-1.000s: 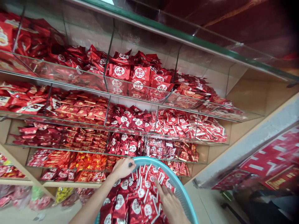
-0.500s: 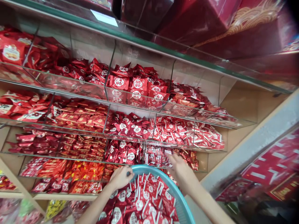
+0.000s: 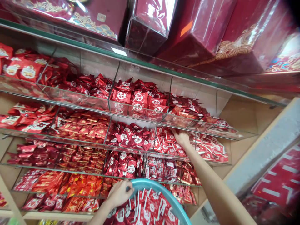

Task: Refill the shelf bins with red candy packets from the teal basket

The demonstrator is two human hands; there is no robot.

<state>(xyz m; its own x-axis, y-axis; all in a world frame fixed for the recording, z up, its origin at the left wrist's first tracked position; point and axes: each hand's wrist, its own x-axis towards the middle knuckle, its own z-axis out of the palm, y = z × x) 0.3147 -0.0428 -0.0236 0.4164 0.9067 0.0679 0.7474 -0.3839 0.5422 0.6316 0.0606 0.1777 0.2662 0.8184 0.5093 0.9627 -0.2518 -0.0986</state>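
Note:
My left hand [image 3: 120,192] is closed over the rim of a blue plastic basket [image 3: 172,200] at the bottom of the view. Small red packets with white labels and white edges [image 3: 152,207] fill the basket. Up on the shelf, my right hand [image 3: 182,138] reaches into a compartment of similar red-and-white packets [image 3: 167,142]. Its fingertips are hidden among them, so whether it grips any does not show. Dark red packets with white round labels [image 3: 131,136] lie in the compartment to its left.
Clear-fronted, divided shelves hold heaps of red and orange packets [image 3: 77,184]. Above the right hand runs a glass shelf edge [image 3: 150,64], with large dark red gift boxes [image 3: 199,34] on top. A pale post [image 3: 262,150] and hanging red items [image 3: 278,181] stand at the right.
My right hand has moved up from beside the basket into the packet compartment on the shelf. My left hand stays on the rim. The view has tilted up, showing more of the boxes.

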